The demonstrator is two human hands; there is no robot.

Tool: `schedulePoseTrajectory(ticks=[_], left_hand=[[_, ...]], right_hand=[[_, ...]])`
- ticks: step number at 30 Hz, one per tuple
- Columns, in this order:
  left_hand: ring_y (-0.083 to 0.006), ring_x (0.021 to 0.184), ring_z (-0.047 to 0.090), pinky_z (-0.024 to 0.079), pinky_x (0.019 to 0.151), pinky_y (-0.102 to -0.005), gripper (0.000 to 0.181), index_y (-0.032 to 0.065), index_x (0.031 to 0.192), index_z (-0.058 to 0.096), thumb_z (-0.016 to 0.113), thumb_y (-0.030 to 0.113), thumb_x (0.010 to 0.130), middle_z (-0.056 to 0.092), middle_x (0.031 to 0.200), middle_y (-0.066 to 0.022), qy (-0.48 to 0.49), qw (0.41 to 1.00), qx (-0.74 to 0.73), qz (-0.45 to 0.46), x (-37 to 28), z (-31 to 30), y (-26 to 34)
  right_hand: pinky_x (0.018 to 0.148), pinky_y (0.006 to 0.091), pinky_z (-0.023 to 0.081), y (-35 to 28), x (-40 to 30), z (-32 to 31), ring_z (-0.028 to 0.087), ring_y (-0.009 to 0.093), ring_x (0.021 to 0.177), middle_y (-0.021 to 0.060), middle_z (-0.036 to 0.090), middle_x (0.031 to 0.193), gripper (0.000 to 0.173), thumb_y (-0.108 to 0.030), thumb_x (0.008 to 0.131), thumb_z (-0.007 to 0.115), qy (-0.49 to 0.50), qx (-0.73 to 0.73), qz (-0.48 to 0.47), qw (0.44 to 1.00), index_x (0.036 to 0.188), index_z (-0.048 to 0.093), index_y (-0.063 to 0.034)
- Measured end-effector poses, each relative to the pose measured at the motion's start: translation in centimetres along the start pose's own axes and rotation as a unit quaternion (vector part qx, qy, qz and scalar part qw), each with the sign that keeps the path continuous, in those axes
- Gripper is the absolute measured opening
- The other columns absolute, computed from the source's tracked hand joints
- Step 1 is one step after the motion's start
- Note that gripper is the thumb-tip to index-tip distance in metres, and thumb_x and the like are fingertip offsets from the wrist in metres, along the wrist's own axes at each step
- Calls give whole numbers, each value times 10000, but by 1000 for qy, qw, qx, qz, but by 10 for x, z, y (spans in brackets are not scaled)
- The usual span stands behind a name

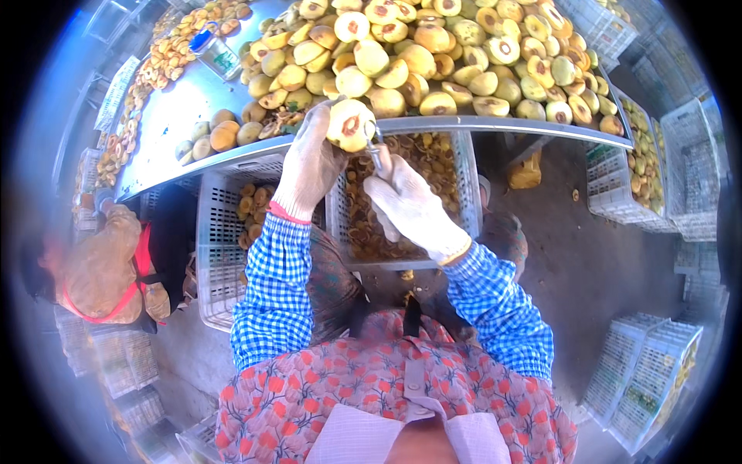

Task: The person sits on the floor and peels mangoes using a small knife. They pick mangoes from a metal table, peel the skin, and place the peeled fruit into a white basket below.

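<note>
My gloved left hand (312,155) grips a halved yellow peach (349,126), its cut face with the reddish pit cavity turned up. In my gloved right hand (408,203) is a small pitting tool (378,152) with a metal head, its tip at the right edge of that half. Both hands are over the front edge of a metal table (191,158). Behind them lies a large heap of halved peaches (429,61). Under my hands stands a plastic crate (470,191) holding many small cut pieces.
A plastic crate (215,243) with peach halves stands left of my knees. A blue-capped bottle (217,55) lies on the table near whole-looking peaches (225,136). A co-worker (104,267) is at the far left. Filled crates (626,185) and stacked crates (640,377) stand on the right.
</note>
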State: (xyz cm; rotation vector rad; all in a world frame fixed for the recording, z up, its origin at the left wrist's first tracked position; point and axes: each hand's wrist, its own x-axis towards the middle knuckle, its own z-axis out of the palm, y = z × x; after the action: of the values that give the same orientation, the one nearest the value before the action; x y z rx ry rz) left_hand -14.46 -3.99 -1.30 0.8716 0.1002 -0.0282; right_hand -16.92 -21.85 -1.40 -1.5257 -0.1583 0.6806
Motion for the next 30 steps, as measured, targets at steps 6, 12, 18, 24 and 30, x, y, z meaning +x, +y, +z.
schedulePoseTrajectory(ticks=[6,12,18,24,30], left_hand=[[-257,1111,593,473,939,-343,368,-8,1228,451,619,109,922,587,1232,-140,13,993,-116,-3,-15,5,-26],[-254,1069,612,498,908,-324,499,-36,1301,412,641,-26,857,587,1229,-163,48,787,530,314,-26,12,-42],[-221,887,667,540,798,-310,541,-41,1123,600,304,406,1048,672,1012,-141,88,952,268,118,-10,-1,-52],[-235,973,617,489,858,-314,501,-70,1152,565,382,377,1021,627,1106,-179,139,920,352,104,-26,40,-39],[-150,746,636,493,698,-258,520,-44,923,680,434,408,995,713,877,-125,219,890,369,156,-24,46,-52]], right_hand=[[444,334,454,32,-3,14,588,190,478,119,590,672,204,-187,919,576,142,-233,-78,959,980,463,-28],[622,465,496,41,-9,19,629,370,697,216,629,778,288,-262,898,561,122,-196,-41,972,1024,458,-25],[518,346,460,45,-16,22,571,193,548,102,543,680,202,-184,926,547,68,-126,-33,989,984,445,-20],[408,313,422,47,-24,21,524,154,498,80,543,738,193,-179,941,521,5,15,17,1000,1023,415,-41],[526,415,484,63,-16,24,607,287,599,145,590,764,226,-214,920,529,16,10,35,999,1019,446,-29]])
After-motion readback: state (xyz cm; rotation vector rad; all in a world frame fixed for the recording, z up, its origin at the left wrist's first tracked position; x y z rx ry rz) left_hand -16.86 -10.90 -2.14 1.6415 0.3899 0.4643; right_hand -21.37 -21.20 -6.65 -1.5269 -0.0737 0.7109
